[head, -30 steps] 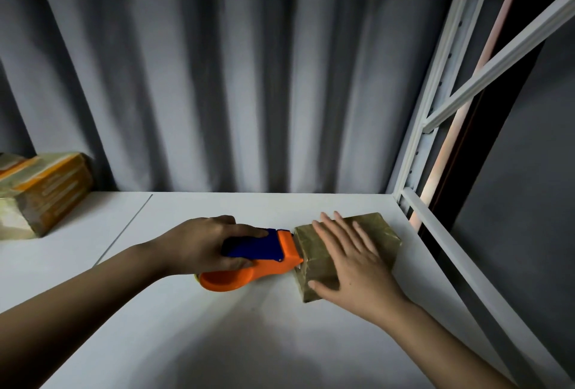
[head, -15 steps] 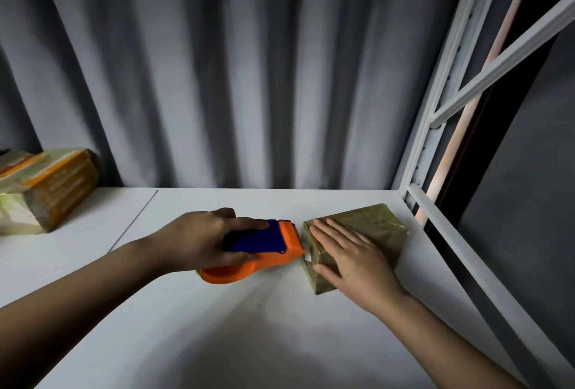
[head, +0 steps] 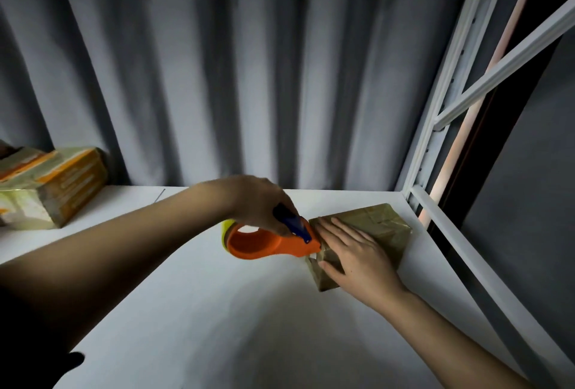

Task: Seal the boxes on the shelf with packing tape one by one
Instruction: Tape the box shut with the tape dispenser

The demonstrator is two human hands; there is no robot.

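Box (head: 378, 227) – small, brown, wrapped in glossy tape – sits on the white shelf (head: 193, 311) near its right rear corner, turned at an angle to the shelf edge. Right hand (head: 357, 255) lies flat on top of it, fingers straight and slightly spread, pointing left toward the dispenser; thumb hangs over the near-left side of the box. Palm covers the near half of the top; the far half and far corner show bare, with creased tape lines on them.

Left hand (head: 258, 202) comes in from the left and is clamped around the blue handle of the tape dispenser (head: 267, 244), knuckles up, fingers curled over the grip. Dispenser body is orange, with a yellowish roll partly visible at its left end. It's tipped nose-down to the right – its front end meets the left edge of the box, just beside the right hand's fingertips (head: 320, 224). Can't tell whether a strip of tape is actually drawn out; that spot is too small and shadowed.

Further out: a second box (head: 53, 183) with orange print sits at the far left of the shelf, well apart from both hands, against the grey curtain (head: 217, 62). White metal shelf frame (head: 435, 108) runs up the right side.
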